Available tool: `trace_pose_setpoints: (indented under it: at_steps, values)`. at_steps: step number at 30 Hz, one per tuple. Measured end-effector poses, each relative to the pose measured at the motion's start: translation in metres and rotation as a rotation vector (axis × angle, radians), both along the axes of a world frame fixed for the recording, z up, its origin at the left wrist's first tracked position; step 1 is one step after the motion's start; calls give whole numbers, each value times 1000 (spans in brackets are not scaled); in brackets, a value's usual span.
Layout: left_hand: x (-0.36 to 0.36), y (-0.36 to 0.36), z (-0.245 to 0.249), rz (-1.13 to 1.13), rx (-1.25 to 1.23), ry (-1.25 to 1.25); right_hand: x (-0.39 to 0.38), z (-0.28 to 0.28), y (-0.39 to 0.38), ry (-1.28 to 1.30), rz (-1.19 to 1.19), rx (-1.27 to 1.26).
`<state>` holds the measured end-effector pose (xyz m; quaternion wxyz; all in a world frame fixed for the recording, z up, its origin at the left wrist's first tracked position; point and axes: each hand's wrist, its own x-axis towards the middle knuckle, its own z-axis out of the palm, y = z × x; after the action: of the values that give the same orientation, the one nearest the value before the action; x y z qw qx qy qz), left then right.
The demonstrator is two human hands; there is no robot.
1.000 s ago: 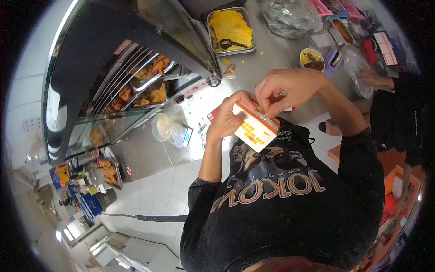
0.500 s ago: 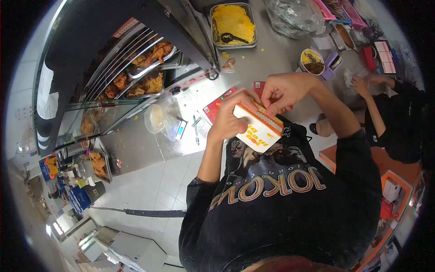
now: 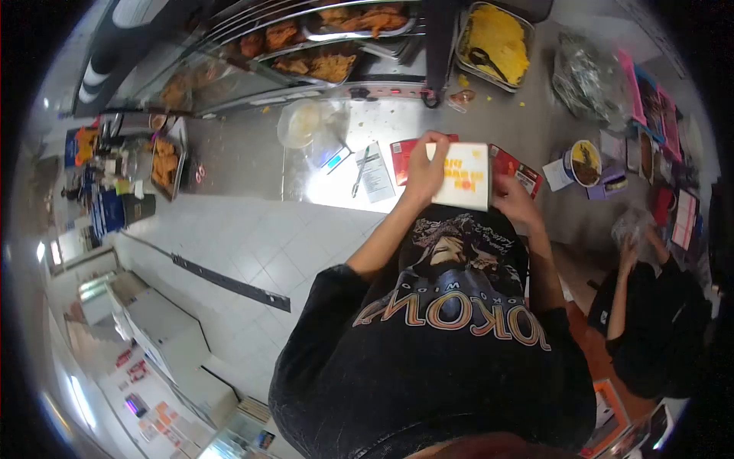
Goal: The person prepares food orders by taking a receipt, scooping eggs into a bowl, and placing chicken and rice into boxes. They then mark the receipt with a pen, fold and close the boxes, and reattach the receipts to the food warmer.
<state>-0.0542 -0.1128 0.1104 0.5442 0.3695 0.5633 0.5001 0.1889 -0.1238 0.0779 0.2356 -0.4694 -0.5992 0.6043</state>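
A white cardboard food box (image 3: 463, 176) with orange-yellow lettering is held up in front of my chest. My left hand (image 3: 427, 172) grips its left side, fingers partly behind it. At the lower right edge, my right hand (image 3: 517, 200) also holds the box, with some fingers hidden by it. Beneath, red printed sheets or flat cartons lie on the steel counter, one red piece (image 3: 516, 170) showing to the right. A printed paper (image 3: 375, 174) with a pen (image 3: 361, 171) on it rests left of my left hand.
A tray of yellow food (image 3: 497, 42) with a black spoon stands at the back. Fried pieces fill the display case (image 3: 313, 67). A tub (image 3: 586, 163) sits to the right, near a co-worker's hands (image 3: 628, 252) holding clear plastic. A small scale (image 3: 335, 159) lies left.
The box has turned so its lettered face points up at me. My right hand has moved from its orange-edged top to its right side. The view has swung left.
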Motion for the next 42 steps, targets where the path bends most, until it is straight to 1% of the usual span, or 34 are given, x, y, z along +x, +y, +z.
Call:
trace_pose_setpoints:
  at_steps: [1,2,3,4,5,7,8,11,13,15,16,17,19,20,21,23,24,25,27,28,30,31,32,33,34,35,36,37,38,39,40,41,42]
  values:
    - [-6,2,-24,61,7,157,7,-20,5,-41,18,-104]
    - [-11,6,-44,121,13,313,2,0,9,-114,-79,-164]
    - [-16,8,-62,179,18,469,-2,-3,13,-132,-109,-167]
    - [-18,9,-69,212,182,687,-6,-8,15,-150,-142,-171]
    - [-23,9,-76,198,148,793,-10,-14,17,-170,-177,-175]
    - [-31,7,-84,165,70,997,-24,-21,17,-147,-133,-16]
    - [-33,5,-88,210,66,1004,-33,-22,17,-135,-115,65]
    - [-57,1,-89,371,247,1121,-44,-27,24,-196,-222,279]
    - [-72,-13,-69,425,202,992,-31,-24,28,-250,-417,282]
    - [-91,-33,-72,386,85,1073,-9,-22,25,-331,-643,276]
    - [-110,-49,-79,338,-42,1084,-2,-16,22,-217,-720,277]
    - [-127,-65,-90,299,-176,1105,4,-16,16,-220,-742,251]
    - [-141,-89,-125,67,-378,1030,16,-23,12,-200,-765,203]
    - [-147,-95,-127,-47,-484,989,10,-20,8,-247,-680,259]
    - [-147,-96,-132,18,-412,1146,0,-21,6,-218,-618,272]
    - [-129,-91,-121,139,-254,1452,-43,-7,0,-163,-499,294]
    - [-127,-84,-106,148,-293,1424,-61,-5,0,-173,-420,375]
    - [-133,-79,-113,113,-319,1348,-76,6,5,-186,-347,378]
    - [-146,-72,-146,41,-365,1197,-101,37,16,-213,-207,383]
    - [-149,-72,-165,55,-304,1160,-110,44,19,-170,-213,337]
    - [-151,-65,-164,10,-320,1095,-122,52,27,-86,-234,253]
    - [-148,-62,-163,-20,-328,1061,-123,49,29,-83,-217,271]
    - [-148,-57,-132,-81,-350,943,-122,43,29,-82,-207,290]
    - [-159,-58,-141,-159,-370,928,-119,39,30,-87,-210,315]
    - [-172,-66,-158,-65,-452,438,-117,42,28,-53,-188,336]
    - [-164,-69,-114,-37,-323,139,-116,47,24,-29,-178,361]
    - [-164,-69,-79,-66,-372,124,-113,47,19,-34,-170,356]
    - [-163,-71,-53,-100,-368,204,-109,47,15,-35,-162,352]
    - [-163,-71,-32,-156,-323,185,-103,51,13,-33,-147,326]
    - [-155,-67,5,-231,-256,231,-100,55,11,-24,-124,296]
    - [-154,-65,18,-268,-222,145,-97,62,7,20,-130,299]
    - [-148,-59,43,-390,-160,179,-97,75,2,71,-125,297]
    - [-144,-50,52,-570,-113,185,-95,95,-1,125,-127,110]
